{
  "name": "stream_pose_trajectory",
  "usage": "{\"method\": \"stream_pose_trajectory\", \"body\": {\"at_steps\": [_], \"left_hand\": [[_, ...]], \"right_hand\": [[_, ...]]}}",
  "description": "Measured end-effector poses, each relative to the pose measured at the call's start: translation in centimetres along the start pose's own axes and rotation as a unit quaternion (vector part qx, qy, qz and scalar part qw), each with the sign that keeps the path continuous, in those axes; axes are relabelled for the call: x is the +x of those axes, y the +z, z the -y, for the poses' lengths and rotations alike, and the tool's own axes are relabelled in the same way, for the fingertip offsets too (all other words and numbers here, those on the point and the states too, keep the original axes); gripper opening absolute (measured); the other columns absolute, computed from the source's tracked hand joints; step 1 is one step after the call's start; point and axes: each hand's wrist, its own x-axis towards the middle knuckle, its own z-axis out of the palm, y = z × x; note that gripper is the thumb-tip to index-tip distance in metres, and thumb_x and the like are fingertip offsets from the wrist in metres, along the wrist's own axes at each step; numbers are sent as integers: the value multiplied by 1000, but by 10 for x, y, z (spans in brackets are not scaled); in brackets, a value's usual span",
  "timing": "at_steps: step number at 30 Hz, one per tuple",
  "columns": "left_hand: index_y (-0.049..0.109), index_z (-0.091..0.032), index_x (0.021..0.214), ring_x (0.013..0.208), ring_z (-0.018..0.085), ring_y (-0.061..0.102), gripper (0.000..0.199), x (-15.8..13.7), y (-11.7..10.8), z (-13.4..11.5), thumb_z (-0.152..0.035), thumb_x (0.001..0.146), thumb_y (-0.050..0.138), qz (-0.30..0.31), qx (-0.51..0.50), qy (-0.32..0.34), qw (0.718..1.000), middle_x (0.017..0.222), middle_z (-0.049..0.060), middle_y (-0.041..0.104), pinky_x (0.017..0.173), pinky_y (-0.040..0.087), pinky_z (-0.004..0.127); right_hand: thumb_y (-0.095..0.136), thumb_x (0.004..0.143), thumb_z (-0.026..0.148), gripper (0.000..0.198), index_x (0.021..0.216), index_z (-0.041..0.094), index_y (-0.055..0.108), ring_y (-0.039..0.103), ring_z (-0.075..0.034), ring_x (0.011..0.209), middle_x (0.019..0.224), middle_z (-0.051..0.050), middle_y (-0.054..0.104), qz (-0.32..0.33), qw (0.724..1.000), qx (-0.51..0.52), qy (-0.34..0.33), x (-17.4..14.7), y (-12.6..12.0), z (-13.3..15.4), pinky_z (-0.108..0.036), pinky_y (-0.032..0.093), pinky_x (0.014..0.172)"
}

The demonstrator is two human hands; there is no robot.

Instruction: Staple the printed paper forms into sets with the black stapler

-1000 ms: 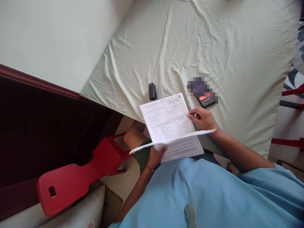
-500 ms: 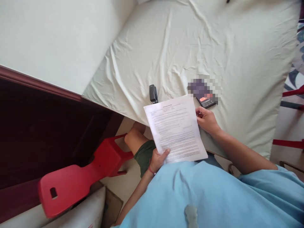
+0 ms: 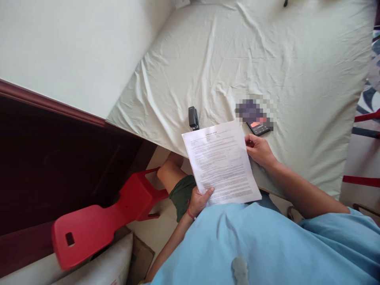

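Note:
A small stack of printed papers (image 3: 222, 166) is tilted in front of my chest, its top end at the table's front edge. My left hand (image 3: 200, 201) grips the lower left corner, thumb on top and fingers hidden underneath. At the upper right edge, the curled fingers of my right hand (image 3: 259, 149) pinch the sheets; the fingertips are partly hidden. A black stapler (image 3: 193, 117) lies on the table just beyond the top left corner of the papers. Close past my right hand rests a phone (image 3: 259, 127) with a lit screen, partly blurred out.
A wrinkled pale cloth covers the table (image 3: 246, 51), which meets a white wall (image 3: 68, 47) on the left. A red plastic chair (image 3: 89, 231) stands at the lower left beside a whitish sack (image 3: 107, 261). Red bars (image 3: 360, 180) show at the right.
The whole view has shifted slightly, so things appear a little lower and further right. Both hands keep their places on the papers.

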Motion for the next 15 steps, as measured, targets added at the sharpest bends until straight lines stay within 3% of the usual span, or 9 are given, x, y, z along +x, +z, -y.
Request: {"method": "stream_pose_trajectory", "body": {"at_steps": [5, 9, 12, 15], "left_hand": [[80, -13, 107, 101, 24, 74, 50, 0, 2, -1, -44, 69, 91, -25, -21, -11, 999, 113, 12, 77, 97, 57, 37], [79, -11, 106, 98, 25, 75, 52, 1, 5, -2, -45, 68, 91, -24, -29, -29, 999, 112, 14, 77, 99, 56, 40], [78, -10, 104, 96, 27, 75, 55, -1, 7, -3, -46, 65, 92, -23, -27, -42, 998, 110, 16, 77, 98, 57, 42], [77, -10, 106, 94, 28, 74, 58, 3, 3, -3, -48, 66, 90, -30, -20, -59, 998, 107, 16, 77, 94, 58, 42]], "right_hand": [[80, 78, 37, 23, 80, 22, 62, 41, -10, 57, 65, 5, 52, 16, 993, 113, -22, -7, 2, 8, -24, 32, 52], [86, 74, 40, 36, 99, 24, 65, 51, -10, 62, 78, 3, 63, 43, 982, 186, -12, -8, 2, 9, -23, 39, 55], [84, 78, 44, 41, 110, 23, 68, 60, -13, 69, 86, 0, 69, 128, 965, 228, 9, -6, -3, 7, -24, 48, 62], [79, 85, 43, 26, 93, 19, 76, 65, -15, 73, 83, -3, 70, 277, 935, 220, -13, -6, -13, 14, -26, 52, 67]]}}
